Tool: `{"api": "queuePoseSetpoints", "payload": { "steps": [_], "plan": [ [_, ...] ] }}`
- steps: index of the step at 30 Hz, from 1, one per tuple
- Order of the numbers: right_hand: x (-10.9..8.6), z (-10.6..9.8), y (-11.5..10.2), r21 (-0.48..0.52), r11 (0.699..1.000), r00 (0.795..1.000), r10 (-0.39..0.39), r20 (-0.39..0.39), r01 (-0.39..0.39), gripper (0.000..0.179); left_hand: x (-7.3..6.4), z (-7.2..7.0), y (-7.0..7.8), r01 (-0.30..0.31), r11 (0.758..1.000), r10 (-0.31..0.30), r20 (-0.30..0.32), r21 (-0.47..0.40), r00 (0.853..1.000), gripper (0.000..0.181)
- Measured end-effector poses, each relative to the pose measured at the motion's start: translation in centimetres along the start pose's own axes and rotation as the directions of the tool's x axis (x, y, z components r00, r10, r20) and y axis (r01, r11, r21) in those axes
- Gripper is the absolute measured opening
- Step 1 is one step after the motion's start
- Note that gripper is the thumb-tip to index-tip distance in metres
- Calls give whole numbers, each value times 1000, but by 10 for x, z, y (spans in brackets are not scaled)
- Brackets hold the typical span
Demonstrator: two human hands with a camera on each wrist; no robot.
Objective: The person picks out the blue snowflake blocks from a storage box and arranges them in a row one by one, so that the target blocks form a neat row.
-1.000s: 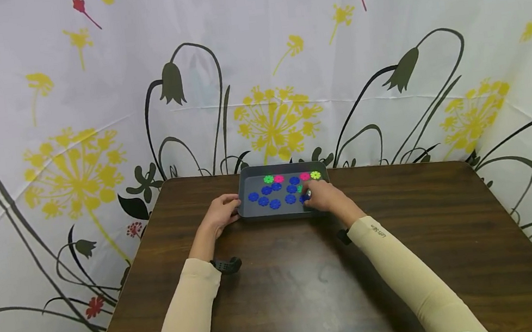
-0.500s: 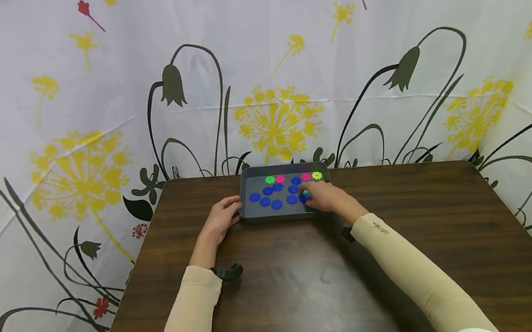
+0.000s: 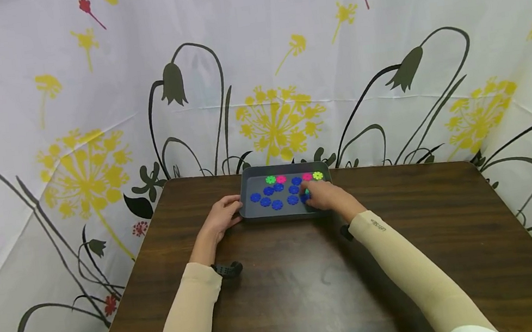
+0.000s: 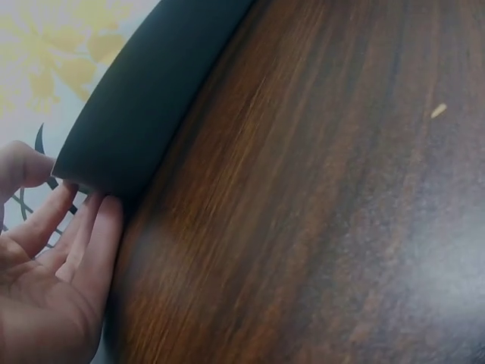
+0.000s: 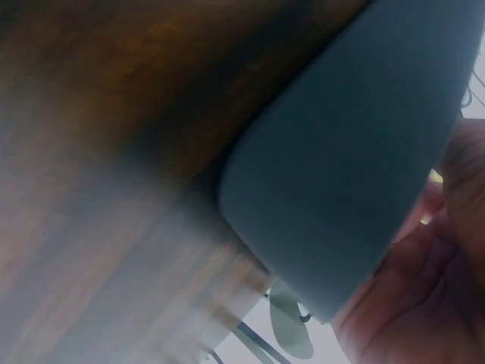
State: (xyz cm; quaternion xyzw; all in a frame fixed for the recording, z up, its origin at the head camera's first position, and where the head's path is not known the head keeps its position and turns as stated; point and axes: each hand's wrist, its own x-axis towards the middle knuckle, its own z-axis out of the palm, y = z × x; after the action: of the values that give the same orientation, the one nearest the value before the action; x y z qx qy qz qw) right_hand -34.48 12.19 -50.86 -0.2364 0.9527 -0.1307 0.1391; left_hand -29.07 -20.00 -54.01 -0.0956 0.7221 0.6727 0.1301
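A dark grey tray (image 3: 289, 217) lies at the far side of the table, holding flower-shaped plastic discs. Most are blue, like this blue disc (image 3: 277, 204); a few are pink, green or yellow. At the tray's left end my left hand (image 3: 222, 213) grips the wall; in the left wrist view the thumb is at the rim and the fingers are against the outer side. My right hand (image 3: 324, 194) reaches over the front right wall, its curled thumb and forefinger around a green disc (image 3: 306, 191). A blue disc (image 3: 305, 198) lies by its fingertips. The hand hides part of the tray's right end.
The brown wooden table (image 3: 285, 295) runs from the tray toward me. Right behind its far edge hangs a white curtain (image 3: 252, 41) printed with flowers. A light speck (image 4: 439, 111) lies on the table in the left wrist view.
The green disc by my right fingers has shifted slightly right, in between thumb and forefinger. My left hand stays on the tray's end. The head view has drifted a little.
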Motion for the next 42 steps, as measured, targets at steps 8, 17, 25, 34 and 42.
{"api": "queuePoseSetpoints", "payload": {
  "steps": [8, 17, 25, 34, 42],
  "plan": [
    [1, -10, -6, 20, 999, 998, 46, 31, -46, 33, -3, 0, 3, 21, 1000, -21, -17, 14, 1000, 48],
    [-10, -4, -1, -11, 996, 995, 86, -42, -86, 29, -6, 8, 0, 16, 1000, -16, -19, 21, 1000, 49],
    [-14, -7, -1, 2, 998, 995, 69, -68, -69, 18, -7, 7, 3, 2, 1000, -2, -32, 16, 999, 49],
    [-18, -8, -4, -12, 999, 995, 40, -87, -41, 12, -12, 7, 4, 10, 1000, -9, -57, 25, 998, 49],
    [-22, -7, -3, 15, 1000, 992, 19, -127, -17, 8, -9, 10, 3, 9, 999, -5, -89, 46, 996, 48]
  ]
}}
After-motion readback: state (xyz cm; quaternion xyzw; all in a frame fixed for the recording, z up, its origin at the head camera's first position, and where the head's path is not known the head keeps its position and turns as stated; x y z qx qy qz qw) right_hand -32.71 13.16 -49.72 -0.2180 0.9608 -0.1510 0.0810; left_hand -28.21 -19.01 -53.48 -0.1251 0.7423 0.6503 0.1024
